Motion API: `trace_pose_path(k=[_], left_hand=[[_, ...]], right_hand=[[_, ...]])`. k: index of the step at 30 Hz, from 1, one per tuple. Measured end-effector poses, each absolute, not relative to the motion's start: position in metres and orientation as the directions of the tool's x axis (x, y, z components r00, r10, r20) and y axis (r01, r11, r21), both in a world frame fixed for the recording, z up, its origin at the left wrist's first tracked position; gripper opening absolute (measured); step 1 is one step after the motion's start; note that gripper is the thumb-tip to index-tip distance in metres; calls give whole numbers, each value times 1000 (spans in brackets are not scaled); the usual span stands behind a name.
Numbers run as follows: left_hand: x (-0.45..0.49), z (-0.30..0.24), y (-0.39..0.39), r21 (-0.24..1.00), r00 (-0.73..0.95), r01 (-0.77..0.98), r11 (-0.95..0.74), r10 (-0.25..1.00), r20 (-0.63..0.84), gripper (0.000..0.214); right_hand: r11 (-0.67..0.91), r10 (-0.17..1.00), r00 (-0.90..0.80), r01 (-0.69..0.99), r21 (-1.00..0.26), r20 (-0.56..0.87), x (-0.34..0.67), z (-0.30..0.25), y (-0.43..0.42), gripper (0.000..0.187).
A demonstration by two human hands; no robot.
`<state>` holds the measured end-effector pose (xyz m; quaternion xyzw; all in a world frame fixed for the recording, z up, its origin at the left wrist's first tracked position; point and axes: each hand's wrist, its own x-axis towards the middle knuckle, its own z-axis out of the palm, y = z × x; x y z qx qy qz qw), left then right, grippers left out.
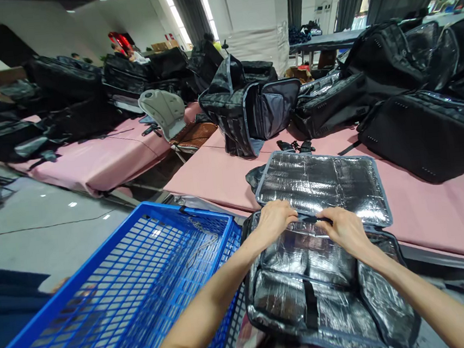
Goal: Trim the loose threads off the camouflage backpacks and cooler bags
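Observation:
An insulated bag [323, 263] with a shiny silver lining lies open in front of me. Its silver-lined lid [323, 184] with grey edging is folded back onto the pink table. My left hand [276, 219] is closed on the grey-edged seam at the left of the hinge between lid and body. Pinched in my right hand [346, 229], a short black strap [311, 219] lies along the same seam, between the two hands. Inside the bag, a black band [311, 303] runs down the silver lining. The fingertips are partly hidden by the hands.
A blue plastic crate [112, 251] stands at my left. On the pink table [200, 182] sit an open black bag [246, 107] and a large black bag [429, 133]. A grey chair [164, 112] stands between the tables. More black bags [72, 96] are piled at the far left.

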<state>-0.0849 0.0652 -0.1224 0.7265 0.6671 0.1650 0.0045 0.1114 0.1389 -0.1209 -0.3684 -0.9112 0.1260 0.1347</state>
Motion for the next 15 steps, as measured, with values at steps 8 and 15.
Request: trace_pose_path(k=[8,15], left_hand=[[-79,-128,63,688,-256,725,-1,928,271,20],[-139,-105,60,925,-569,367,94,810,143,45]], right_hand=[[608,759,-647,661,-440,77,111,-117,144,22],[600,754,-649,623,-502,97,116,-116,145,24]])
